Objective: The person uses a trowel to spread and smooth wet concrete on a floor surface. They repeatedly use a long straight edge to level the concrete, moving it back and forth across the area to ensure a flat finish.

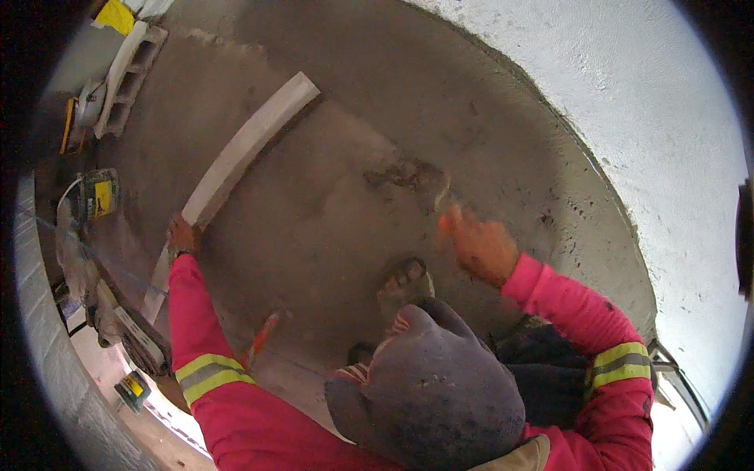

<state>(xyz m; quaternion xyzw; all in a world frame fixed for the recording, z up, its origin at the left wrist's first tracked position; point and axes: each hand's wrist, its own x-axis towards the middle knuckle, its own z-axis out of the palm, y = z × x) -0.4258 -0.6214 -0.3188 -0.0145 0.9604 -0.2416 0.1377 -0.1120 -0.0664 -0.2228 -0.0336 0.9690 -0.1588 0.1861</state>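
Note:
My left hand [182, 235] is closed around a long, pale straightedge board [243, 153] that lies across wet grey mortar. The board reaches from beside my left forearm toward the far side. Out over the floor on the right, my right hand [481, 245] is blurred by motion. Its fingers are wrapped round the orange handle of what looks like a trowel [444, 196], whose blade shows only as a thin smear. Just beyond it lies a dark, rough clump of mortar [404, 173]. Another orange-handled tool [263, 341] rests on the floor near my left forearm.
A white wall [628, 102] curves along the right. Hollow concrete block [129, 82] stands at the far left, with a dark bucket [100, 194] nearer. Cloth or sacks [102, 302] and a second container [132, 391] lie lower left. My sandalled foot [404, 282] is on the floor.

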